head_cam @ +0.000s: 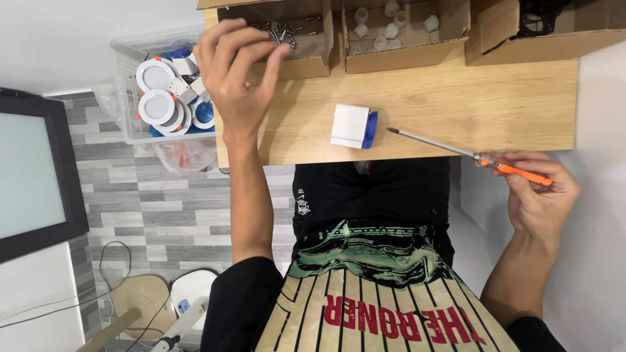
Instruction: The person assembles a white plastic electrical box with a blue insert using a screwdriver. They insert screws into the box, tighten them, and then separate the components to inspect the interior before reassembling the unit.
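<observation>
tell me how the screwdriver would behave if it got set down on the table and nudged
The screwdriver in the right hand looks stiff, with a thin metal shaft. Its rounded orange handle would probably let it roll on the smooth wooden table. It seems light.

Three cardboard boxes (407,55) stand along the table's (456,98) far edge; the left one holds what seem to be screws (283,29); a small block (353,126) lies near the front edge; a screwdriver (456,151) lies right of it; a bin (130,91) sits left of the table.
</observation>
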